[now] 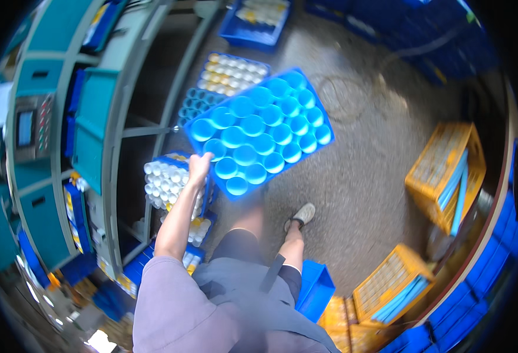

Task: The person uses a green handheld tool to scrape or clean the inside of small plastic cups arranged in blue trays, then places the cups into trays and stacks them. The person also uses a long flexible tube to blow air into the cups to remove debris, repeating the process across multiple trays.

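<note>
My left hand (199,167) grips the near left edge of a blue tray (261,137) with rows of round light-blue hollows. The tray is held out in front of me above the floor, tilted so that its hollows face me. Nothing can be made out inside the hollows. Beyond it, partly covered by the tray, a rack of white and yellow cylinders (231,73) stands on the floor. Close to my left forearm is a stack of white cylinders (168,185) in blue trays. My right hand is out of view.
A teal machine cabinet (35,129) with a control panel (34,128) lines the left. At the back is a blue crate (248,36) of white pieces. Yellow crates (441,176) stand on the right, and a blue bin (315,288) is beside my leg.
</note>
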The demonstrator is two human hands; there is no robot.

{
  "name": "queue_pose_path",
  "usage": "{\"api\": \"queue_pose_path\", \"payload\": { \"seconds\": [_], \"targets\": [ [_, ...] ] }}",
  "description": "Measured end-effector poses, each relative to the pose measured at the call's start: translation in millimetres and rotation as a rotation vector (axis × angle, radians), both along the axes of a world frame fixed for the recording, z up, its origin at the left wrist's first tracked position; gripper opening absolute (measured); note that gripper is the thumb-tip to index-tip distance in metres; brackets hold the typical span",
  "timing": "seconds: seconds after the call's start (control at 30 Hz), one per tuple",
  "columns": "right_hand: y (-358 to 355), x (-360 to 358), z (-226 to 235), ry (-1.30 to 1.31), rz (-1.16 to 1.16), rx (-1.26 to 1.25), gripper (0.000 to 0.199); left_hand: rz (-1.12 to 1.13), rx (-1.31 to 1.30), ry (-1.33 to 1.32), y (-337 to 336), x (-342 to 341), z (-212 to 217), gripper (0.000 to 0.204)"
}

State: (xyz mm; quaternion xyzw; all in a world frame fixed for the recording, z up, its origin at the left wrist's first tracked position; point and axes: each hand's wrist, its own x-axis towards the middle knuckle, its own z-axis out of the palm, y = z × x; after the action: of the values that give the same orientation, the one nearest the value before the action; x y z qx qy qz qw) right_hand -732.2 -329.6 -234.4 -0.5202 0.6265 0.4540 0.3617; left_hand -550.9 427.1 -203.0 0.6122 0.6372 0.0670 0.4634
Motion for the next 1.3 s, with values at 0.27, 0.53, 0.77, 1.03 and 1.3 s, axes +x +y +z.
{"api": "queue_pose_path", "payload": {
  "seconds": [0.27, 0.53, 0.77, 1.03, 1.3],
  "targets": [
    [179.1, 170.3, -11.7, -0.261, 0.286, 0.256, 0.028, 1.194, -0.013, -0.734, 94.8, -84.4, 67.9, 0.032],
    [307.8, 236.1, 22.9, -0.448, 0.372, 0.406, 0.029, 1.269, -0.103, -1.202, 255.4, -117.6, 75.1, 0.058],
    [240.9, 228.1, 70.2, -0.533, 0.126, 0.215, 0.029, 1.159, -0.201, -1.09, 380.8, -164.0, 84.5, 0.131],
    [149.0, 100.7, 92.9, -0.688, -0.564, -0.169, 0.03, -0.045, -0.582, -0.148, 149.0, -42.3, -64.4, 0.045],
    [123.1, 37.0, 18.9, -0.71, -1.232, -0.319, 0.027, -1.306, -0.582, -0.097, -217.7, 180.4, -3.8, 0.042]
  ]
}}
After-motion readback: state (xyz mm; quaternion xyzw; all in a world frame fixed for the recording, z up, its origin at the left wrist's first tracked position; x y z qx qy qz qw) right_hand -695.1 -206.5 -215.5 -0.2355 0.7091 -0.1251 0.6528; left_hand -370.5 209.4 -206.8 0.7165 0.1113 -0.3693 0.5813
